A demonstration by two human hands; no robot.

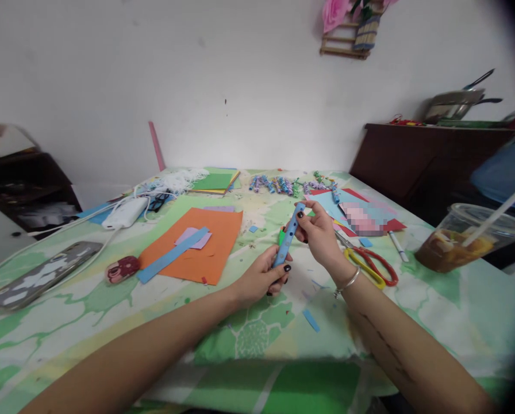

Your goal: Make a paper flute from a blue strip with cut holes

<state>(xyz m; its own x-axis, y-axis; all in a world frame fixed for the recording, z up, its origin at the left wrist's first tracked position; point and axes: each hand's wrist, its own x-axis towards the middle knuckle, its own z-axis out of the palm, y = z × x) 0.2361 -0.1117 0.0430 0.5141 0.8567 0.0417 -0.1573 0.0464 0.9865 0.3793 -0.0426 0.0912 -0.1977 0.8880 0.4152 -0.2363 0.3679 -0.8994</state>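
Note:
My left hand (264, 278) and my right hand (320, 233) together hold a narrow blue paper strip (288, 236) with dark dots, above the middle of the table. The left fingers pinch its lower end; the right fingers pinch its upper part. A small green piece (281, 236) shows beside the strip, between the hands. A silver bangle (347, 282) sits on my right wrist. Both hands are closed.
An orange sheet (206, 250) with a blue strip (172, 255) and lilac pieces lies to the left. Scissors (372, 265), a pen (398, 246) and coloured papers (352, 210) lie to the right. Curled paper pieces (283, 184), a phone (39, 275), a power bank (125, 213) and an iced drink (460, 244) stand around.

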